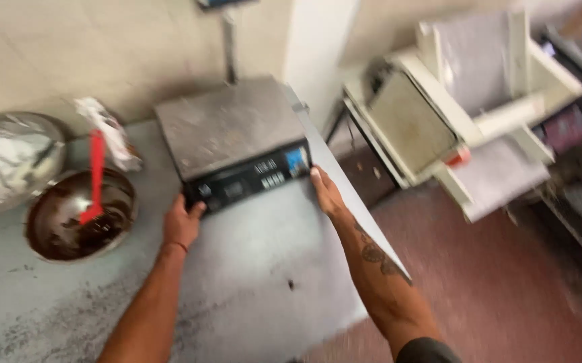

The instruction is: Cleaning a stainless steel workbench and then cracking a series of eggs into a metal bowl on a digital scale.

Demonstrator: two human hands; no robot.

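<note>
— On the grey tabletop (250, 269), where's the weighing scale (230, 134)?
— Near the back edge, by the wall. The left hand (182, 225) clasps its front left corner; the right hand (326, 191) grips its front right corner.
— And beside it?
— A bowl (55, 232) smeared with chocolate, holding a red spatula (94, 178), left of the scale.

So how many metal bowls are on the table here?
2. A foil-lined bowl at the far left edge, and a chocolate-smeared bowl with a red spatula in it, just left of the scale. Others may lie outside the frame.
</note>
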